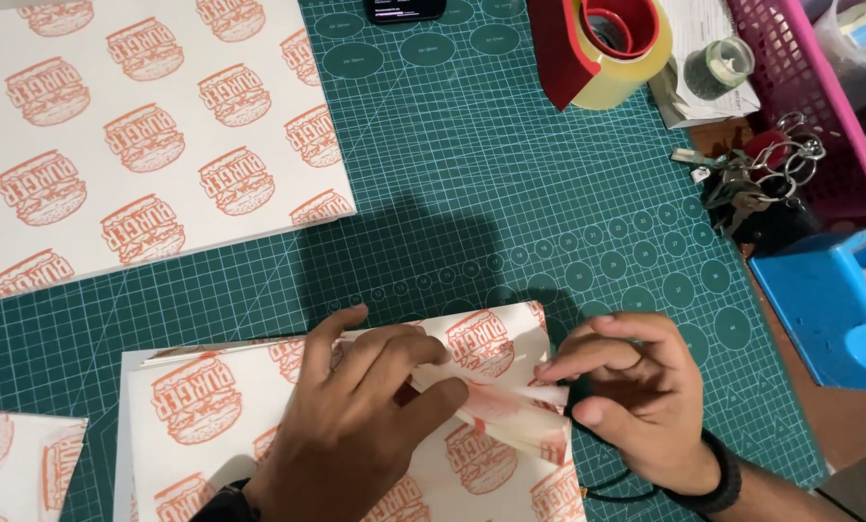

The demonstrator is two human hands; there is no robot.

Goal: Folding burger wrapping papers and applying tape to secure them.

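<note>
**Hands fold printed paper on a green cutting mat**

A green gridded cutting mat (471, 184) covers most of the desk (844, 425), whose brown wood shows only along the right edge. The light falls from above and behind, casting a dark shadow across the middle of the mat. At the near edge lies a printed sheet of paper (210, 406), white with orange burger motifs, its right part folded up into a narrow flap. The left hand (355, 416) lies flat on the sheet, its fingers (433, 387) held together and pressing the fold down. The right hand (636, 396) meets it from the right, thumb and forefinger pinched shut on the tip of the flap. A stack of the same printed sheets (133, 135) fills the far left corner, and another sheet (17, 464) shows at the lower left. Along the far edge sit a red tape dispenser with a yellowish roll (607, 48) and a dark phone (404, 10). To the right are a bunch of keys (752, 179), a pink basket (800, 87) and a blue tape dispenser (829, 304).
</note>
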